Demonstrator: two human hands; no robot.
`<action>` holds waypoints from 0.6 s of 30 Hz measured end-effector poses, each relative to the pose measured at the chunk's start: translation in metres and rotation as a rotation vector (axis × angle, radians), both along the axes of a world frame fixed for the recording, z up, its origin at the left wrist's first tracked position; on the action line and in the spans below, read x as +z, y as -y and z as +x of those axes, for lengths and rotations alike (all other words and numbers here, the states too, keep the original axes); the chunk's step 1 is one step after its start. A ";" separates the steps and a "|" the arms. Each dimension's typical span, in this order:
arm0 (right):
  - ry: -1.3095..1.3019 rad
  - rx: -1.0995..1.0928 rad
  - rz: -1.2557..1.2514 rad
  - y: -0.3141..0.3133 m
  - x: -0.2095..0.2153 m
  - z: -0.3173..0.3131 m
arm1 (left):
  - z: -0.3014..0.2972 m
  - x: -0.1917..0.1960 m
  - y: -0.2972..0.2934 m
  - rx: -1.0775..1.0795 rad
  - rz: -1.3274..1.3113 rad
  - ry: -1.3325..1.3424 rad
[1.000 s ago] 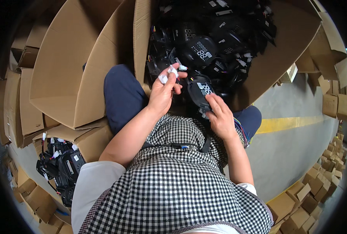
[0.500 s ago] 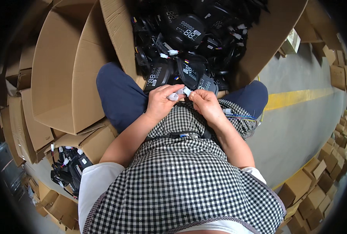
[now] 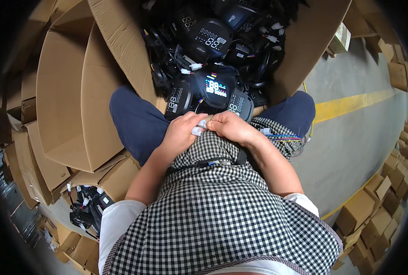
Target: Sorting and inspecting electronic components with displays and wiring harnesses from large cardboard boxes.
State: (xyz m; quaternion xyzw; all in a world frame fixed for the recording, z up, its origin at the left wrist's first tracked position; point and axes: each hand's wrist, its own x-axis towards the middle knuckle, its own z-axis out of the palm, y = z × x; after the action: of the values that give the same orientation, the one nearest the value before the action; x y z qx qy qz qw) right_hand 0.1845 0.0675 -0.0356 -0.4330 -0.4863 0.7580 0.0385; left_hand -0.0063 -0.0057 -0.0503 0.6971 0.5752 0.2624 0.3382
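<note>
Both hands meet at the lap: left hand (image 3: 182, 133) and right hand (image 3: 231, 127) pinch shut on the small white connectors (image 3: 199, 128) between them. The lit display unit (image 3: 213, 91) sits just beyond the knuckles. Mating plugs looks underway; alignment matters next.

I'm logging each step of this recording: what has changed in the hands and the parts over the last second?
Both hands came back from the box to the lap. The left hand and right hand now meet over small white plastic connectors, and the black display unit with its lit coloured screen rests at the knees. The large open cardboard box of black display units remains in front.
</note>
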 end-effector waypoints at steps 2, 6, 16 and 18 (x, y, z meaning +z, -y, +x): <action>-0.086 0.048 0.019 -0.014 -0.007 0.006 | 0.000 0.009 -0.001 0.076 -0.014 0.044; 0.115 -0.384 0.229 -0.061 0.001 0.009 | -0.015 0.026 0.000 0.373 -0.019 0.366; 0.478 0.237 0.662 -0.106 -0.102 -0.044 | -0.050 0.077 0.000 0.413 0.417 1.036; 0.375 0.140 0.845 -0.097 -0.103 -0.030 | -0.043 0.077 0.001 0.535 0.346 0.958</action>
State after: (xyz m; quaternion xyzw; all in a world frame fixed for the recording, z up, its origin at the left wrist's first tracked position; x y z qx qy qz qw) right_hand 0.1543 0.1645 -0.1386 -0.4748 -0.7792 0.4029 0.0717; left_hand -0.0493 -0.0071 0.0268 0.3757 0.4629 0.7156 0.3640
